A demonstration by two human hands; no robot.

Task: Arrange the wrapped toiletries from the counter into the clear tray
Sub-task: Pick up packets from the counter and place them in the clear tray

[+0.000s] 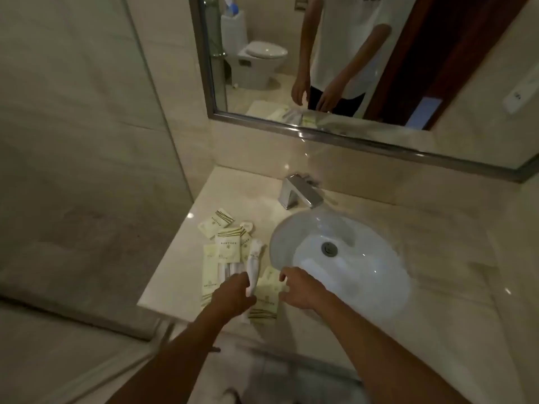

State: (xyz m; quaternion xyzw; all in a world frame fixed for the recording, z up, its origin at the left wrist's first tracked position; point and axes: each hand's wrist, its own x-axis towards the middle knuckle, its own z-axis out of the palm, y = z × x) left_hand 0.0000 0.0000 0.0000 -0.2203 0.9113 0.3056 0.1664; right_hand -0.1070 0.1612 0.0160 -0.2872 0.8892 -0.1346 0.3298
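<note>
Several wrapped toiletries lie on the marble counter point(180, 272) left of the sink: a small cream packet point(215, 223) at the back, a flat packet point(229, 246) with gold stripes, a long narrow sachet point(210, 269), and a larger packet point(264, 301) at the front edge. My left hand point(233, 295) is closed on a long white wrapped item point(254, 263) that points away from me. Just right of it, my right hand point(300, 287) hovers over the front packet with its fingers apart. I cannot make out a clear tray.
A white oval sink point(379, 258) fills the counter's middle, with a chrome faucet point(297, 192) behind it. A mirror point(350, 68) above reflects a person, a toilet and the packets. A glass panel point(131, 141) stands at the left.
</note>
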